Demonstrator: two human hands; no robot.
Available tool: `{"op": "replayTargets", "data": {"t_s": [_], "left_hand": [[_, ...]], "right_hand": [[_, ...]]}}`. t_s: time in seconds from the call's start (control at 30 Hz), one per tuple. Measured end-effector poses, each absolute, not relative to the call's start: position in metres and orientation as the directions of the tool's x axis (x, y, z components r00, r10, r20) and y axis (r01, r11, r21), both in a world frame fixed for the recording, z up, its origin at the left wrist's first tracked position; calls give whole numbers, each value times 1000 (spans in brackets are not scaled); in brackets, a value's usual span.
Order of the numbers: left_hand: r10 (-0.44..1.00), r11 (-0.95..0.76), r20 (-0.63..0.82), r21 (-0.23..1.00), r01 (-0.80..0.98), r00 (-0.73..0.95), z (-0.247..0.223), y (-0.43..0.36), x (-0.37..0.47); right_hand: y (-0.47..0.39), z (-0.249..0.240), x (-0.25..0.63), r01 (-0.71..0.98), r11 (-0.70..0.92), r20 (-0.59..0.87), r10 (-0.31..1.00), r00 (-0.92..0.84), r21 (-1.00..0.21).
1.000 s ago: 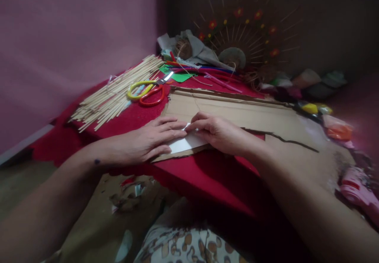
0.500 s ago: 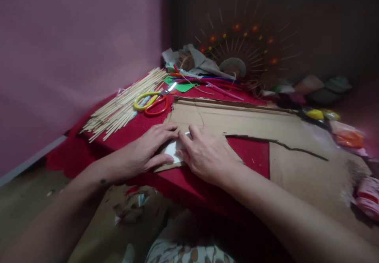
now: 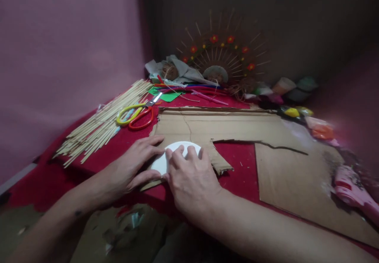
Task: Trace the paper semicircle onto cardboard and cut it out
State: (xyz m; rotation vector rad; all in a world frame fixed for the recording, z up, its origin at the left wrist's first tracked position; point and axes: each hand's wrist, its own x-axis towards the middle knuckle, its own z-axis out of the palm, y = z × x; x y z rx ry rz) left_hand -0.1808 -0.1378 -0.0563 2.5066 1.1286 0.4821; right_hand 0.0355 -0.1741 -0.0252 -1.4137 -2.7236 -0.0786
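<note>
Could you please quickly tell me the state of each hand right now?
Left hand: open, resting at the left edge of the white disc.
Right hand: open, spread over the disc on the cardboard.

At nine o'clock on my feed I see a bundle of thin pale sticks beside metal scissors with yellow and red handles; at one, a red-flowered fan-shaped ornament; near four, a pink gun-shaped plastic tool.

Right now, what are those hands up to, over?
Right hand over rounded white piece; left hand at its left edge. Piece lies on torn cardboard. Scissors beyond left hand, untouched.
</note>
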Motion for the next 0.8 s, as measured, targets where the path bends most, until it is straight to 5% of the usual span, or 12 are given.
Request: {"op": "replayTargets", "data": {"t_s": [0.33,0.8], "left_hand": [[741,-656,242,462,597,627,-66,-132,-185],[787,-567,135,543,619,602,-50,-142,-175]], "right_hand": [[-181,-16,29,776,625,-72,780,-621,84],[-169,-30,27,807,565,147,795,-588,170]]}}
